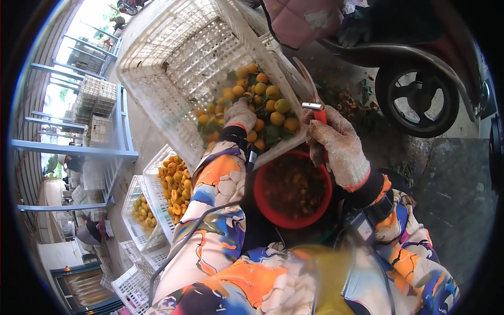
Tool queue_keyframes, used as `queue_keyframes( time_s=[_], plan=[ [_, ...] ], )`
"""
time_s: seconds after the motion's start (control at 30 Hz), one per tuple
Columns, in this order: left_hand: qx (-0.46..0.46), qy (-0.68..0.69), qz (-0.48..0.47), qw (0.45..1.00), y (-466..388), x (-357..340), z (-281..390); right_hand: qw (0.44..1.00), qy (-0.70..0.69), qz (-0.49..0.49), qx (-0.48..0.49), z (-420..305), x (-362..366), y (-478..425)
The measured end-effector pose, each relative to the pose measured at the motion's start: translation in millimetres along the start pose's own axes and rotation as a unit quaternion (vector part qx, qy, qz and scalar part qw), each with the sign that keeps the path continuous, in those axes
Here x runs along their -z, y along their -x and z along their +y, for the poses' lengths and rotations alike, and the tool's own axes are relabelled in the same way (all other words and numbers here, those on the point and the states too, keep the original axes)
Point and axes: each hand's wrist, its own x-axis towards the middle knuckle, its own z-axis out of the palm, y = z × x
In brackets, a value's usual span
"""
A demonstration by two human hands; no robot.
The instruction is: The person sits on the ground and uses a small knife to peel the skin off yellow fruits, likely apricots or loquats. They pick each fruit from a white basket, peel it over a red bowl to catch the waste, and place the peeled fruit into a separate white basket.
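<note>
Gloved in white knit, my left hand (240, 115) reaches into a large white plastic crate (151, 96) and touches the whole apricots (277, 118) and leaves in its lower corner; its fingers are partly hidden, so whether it grips one cannot be told. My right hand (336, 138), also gloved, is closed around a red-handled tool (314, 106) with a metal collar, held upright beside the crate's rim. Below the crate and between my arms stands a red bucket (260, 210) holding dark, wet-looking scraps.
White crates of halved apricots (175, 185) and of yellowish fruit (142, 214) stand at left. A scooter wheel (417, 100) is at upper right, near fruit scraps on the ground. Blue metal frames (75, 147) and stacked crates (96, 98) are farther left. A person (88, 232) is at the lower left.
</note>
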Motion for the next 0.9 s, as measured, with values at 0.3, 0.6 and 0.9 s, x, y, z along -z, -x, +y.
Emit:
queue_keyframes(
  time_s=[0.3, 0.6, 0.9],
  plan=[
    [-0.061, 0.871, -0.100, 0.477, 99.7, 15.2, -22.5, 0.997, 0.041, -0.064, -0.019, -11.9, -9.8, 19.3],
    [-0.163, 0.866, -0.137, 0.452, 235.6, 51.6, 33.8, 0.935, 0.314, -0.116, 0.119, 5.9, -15.3, 37.6],
    [-0.180, 0.838, 0.010, 0.515, 272.8, 59.1, 50.9, 0.894, 0.392, -0.091, 0.195, 12.9, -24.0, 60.6]
  ],
)
